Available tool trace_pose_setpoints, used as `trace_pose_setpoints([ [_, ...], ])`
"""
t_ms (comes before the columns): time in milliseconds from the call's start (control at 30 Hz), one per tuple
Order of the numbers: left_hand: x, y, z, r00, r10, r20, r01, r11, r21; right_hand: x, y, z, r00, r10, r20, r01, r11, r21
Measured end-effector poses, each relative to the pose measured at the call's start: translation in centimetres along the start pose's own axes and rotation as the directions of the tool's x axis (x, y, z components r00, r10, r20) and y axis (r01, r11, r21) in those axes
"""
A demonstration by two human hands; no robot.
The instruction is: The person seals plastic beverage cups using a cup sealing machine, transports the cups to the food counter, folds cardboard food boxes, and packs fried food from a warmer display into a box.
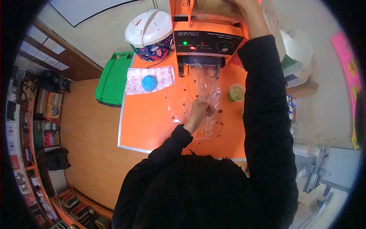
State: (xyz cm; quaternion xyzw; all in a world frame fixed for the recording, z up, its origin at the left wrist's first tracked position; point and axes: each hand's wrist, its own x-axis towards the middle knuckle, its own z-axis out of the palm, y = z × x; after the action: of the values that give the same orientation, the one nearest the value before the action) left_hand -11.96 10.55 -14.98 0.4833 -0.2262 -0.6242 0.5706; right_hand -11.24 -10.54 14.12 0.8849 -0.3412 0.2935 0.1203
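Note:
My left hand is closed around a bunched strip of clear plastic film, which hangs from the front of an orange cup sealing machine and spreads over the table. Small dark marks dot the film. On the machine's black panel a green lamp and a red switch glow. My right arm stretches up along the machine's right side; the right hand is at its top, cut off by the frame edge, fingers hidden. Right of the film stands a clear plastic cup with green contents.
The orange table has a metal edge. At its back left are a rice cooker and a blue cup on printed paper. A green bin stands left of the table; shelves line the far left.

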Motion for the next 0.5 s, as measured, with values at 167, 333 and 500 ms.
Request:
trace_pose_setpoints([
  [167,-0.2,-0.3,0.8,0.993,-0.111,0.043,0.112,0.994,-0.009,-2.4,-1.7,0.0,0.977,-0.044,-0.209,0.035,0.998,-0.047],
  [333,-0.6,-0.3,0.3,0.987,-0.111,0.112,0.121,0.989,-0.084,-4.3,-2.6,0.5,0.795,-0.124,-0.593,0.097,0.992,-0.078],
  [500,-1.2,1.6,0.3,0.986,-0.131,0.101,0.139,0.987,-0.077,-5.1,-2.5,2.0,0.695,-0.150,-0.703,0.117,0.989,-0.096],
])
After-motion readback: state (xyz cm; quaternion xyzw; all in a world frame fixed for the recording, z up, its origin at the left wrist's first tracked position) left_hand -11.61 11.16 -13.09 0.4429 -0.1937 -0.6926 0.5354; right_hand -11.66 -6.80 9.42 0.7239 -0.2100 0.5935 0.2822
